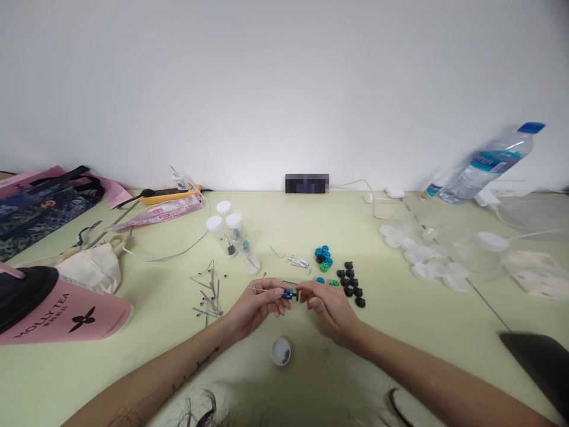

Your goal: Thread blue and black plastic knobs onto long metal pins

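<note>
Between my hands, above the middle of the table, is a small blue and black part (290, 294) with a thin metal rod sticking out to the left. My left hand (260, 305) pinches its blue end between thumb and fingers. The fingertips of my right hand (326, 305) are closed at its black end. Just beyond lie several bent metal keys (300, 263). Blue knobs (328, 255), green knobs (324, 267) and black knobs (349, 281) sit beyond and to the right of my right hand. A small white cup (281, 351) holding tiny dark pieces stands nearer to me.
Metal rods (213, 296) lie scattered left of my hands. Clear tubes with white lids (233, 221) stand behind them. A pink cup (93, 308) is at the left, a water bottle (489, 166) at the back right, and round clear containers (429, 261) at the right.
</note>
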`<state>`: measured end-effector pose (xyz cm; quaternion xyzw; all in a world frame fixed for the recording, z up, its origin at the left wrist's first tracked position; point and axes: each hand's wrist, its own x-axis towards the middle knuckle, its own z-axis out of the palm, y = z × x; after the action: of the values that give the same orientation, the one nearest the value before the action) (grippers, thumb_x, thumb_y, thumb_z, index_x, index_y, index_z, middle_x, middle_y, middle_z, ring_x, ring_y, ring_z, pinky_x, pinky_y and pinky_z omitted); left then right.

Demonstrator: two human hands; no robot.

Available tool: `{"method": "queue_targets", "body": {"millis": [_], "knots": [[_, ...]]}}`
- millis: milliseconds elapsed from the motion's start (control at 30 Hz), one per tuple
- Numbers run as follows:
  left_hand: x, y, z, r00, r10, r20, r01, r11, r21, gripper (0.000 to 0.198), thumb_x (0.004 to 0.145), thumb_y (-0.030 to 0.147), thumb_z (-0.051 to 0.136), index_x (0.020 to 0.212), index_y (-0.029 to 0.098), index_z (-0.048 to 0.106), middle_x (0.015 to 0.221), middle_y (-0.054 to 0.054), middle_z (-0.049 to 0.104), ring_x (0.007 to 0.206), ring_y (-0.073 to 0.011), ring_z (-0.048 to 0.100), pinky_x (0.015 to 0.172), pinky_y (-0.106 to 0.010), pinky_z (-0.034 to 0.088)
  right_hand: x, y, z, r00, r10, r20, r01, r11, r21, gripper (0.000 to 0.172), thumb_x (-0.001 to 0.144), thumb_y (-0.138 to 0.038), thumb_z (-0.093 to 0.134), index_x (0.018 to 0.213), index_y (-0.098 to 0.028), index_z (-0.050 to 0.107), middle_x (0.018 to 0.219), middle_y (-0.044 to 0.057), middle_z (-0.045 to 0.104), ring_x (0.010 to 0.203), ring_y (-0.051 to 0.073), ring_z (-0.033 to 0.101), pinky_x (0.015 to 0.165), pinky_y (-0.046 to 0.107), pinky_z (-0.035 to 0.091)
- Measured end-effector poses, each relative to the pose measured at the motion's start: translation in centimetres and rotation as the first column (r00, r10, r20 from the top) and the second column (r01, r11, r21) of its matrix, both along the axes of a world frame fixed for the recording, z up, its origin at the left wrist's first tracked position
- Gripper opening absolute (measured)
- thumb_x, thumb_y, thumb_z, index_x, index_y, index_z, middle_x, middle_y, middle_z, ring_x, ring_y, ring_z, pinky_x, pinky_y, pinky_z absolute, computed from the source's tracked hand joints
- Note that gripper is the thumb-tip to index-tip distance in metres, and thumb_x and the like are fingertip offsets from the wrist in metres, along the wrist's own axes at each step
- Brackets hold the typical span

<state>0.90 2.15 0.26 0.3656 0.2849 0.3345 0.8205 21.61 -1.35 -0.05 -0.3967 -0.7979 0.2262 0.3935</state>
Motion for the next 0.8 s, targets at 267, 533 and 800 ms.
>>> {"method": "queue_targets", "body": {"millis": [267,533,800], "knots": [[0.07,-0.01,-0.02,1.0,0.007,-0.007,-0.007,1.0,-0.001,0.017,0.078,0.023,0.07,0.085,0.008,0.069,0.069,-0.008,0.069,0.054,-0.0081,0.06,0.054,-0.017,0.047,-0.02,0.1,0.12,0.999,-0.017,0.035,0.018,1.0,-0.022,0.044,0.1,-0.044,0.022,0.106,-0.018,0.057,0.079,0.005,0.066,0.073,0.017,0.062,0.065,0.027,0.044],[0.05,0.01,0.1,1.0,0.009,-0.016,-0.009,1.0,-0.009,0.017,0.079,0.023,0.069,0.087,0.008,0.069,0.07,-0.008,0.069,0.055,-0.0081,0.059,0.055,-0.017,0.047,-0.49,0.05,0.41,0.994,-0.027,0.106,0.035,0.997,-0.071,0.018,0.095,-0.028,0.046,0.111,-0.019,0.052,0.08,0.003,0.067,0.071,0.017,0.062,0.065,0.027,0.045],[-0.12,-0.01,0.07,1.0,-0.027,-0.013,0.027,1.0,0.005,0.013,0.081,0.02,0.067,0.084,0.007,0.068,0.069,-0.008,0.069,0.056,-0.0084,0.06,0.056,-0.017,0.048,-0.48,0.1,0.41,0.991,-0.026,0.133,0.032,0.999,-0.044,0.016,0.096,-0.027,0.045,0.096,-0.018,0.058,0.077,0.004,0.067,0.069,0.018,0.061,0.061,0.028,0.045]]}}
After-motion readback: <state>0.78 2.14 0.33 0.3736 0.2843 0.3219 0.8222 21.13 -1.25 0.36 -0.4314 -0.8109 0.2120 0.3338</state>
